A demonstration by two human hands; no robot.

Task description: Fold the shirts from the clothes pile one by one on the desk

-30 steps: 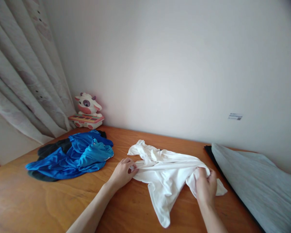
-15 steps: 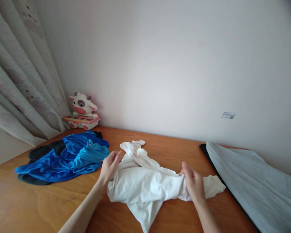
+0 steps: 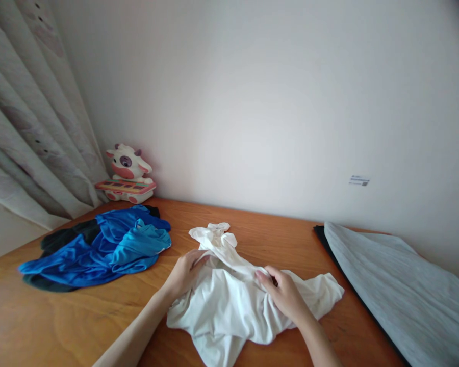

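Observation:
A crumpled white shirt [image 3: 225,300] lies in front of me on the wooden table, one end bunched up towards the wall and a sleeve-like piece spread out to the right. At its upper left edge my left hand [image 3: 186,270] is closed on the fabric, with some fingertips hidden in the folds. My right hand [image 3: 281,290] pinches the opposite side between thumb and fingers. Between the two hands the cloth gapes a little, showing a hollow fold.
To the left, a blue garment [image 3: 80,260] lies heaped over dark cloth. A cow-shaped toy keyboard [image 3: 127,176] stands in the corner by the curtain [image 3: 26,112]. On the right, grey cloth [image 3: 398,285] lies over something black along the wooden table [image 3: 268,229].
Both hands have moved closer together on the white shirt and further in along its upper edge. The stretched fabric has slackened into loose folds, and the sleeve-like piece on the right is more spread.

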